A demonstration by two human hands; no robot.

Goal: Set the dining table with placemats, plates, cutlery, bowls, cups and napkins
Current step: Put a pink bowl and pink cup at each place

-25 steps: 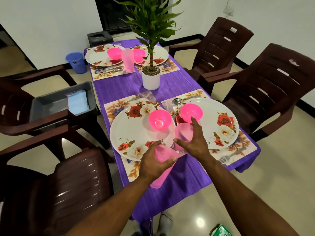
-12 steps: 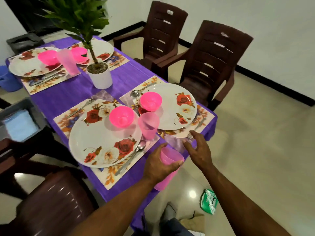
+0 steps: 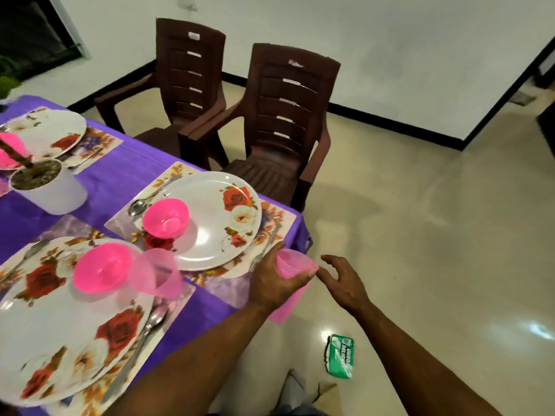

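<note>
Landmark: the near-right plate [image 3: 210,217], at the counter [image 3: 126,172] corner.

Left hand [image 3: 277,283]: fingers curled round a stack of pink cups [image 3: 289,277], held off the counter edge just right of that plate.

Right hand [image 3: 345,283]: fingers spread and loosely bent, holding nothing, just beside the cups.

Done, as far as visible: floral placemat [image 3: 270,217] under the plate; pink bowl [image 3: 165,217] on its left part; spoon [image 3: 141,202] to its left; a fork on the mat to its right. One pink cup [image 3: 159,276] stands between this plate and the next plate leftward, which also carries a bowl.

Left, by judgement: remaining cups to place. No napkins visible at these settings.
</note>
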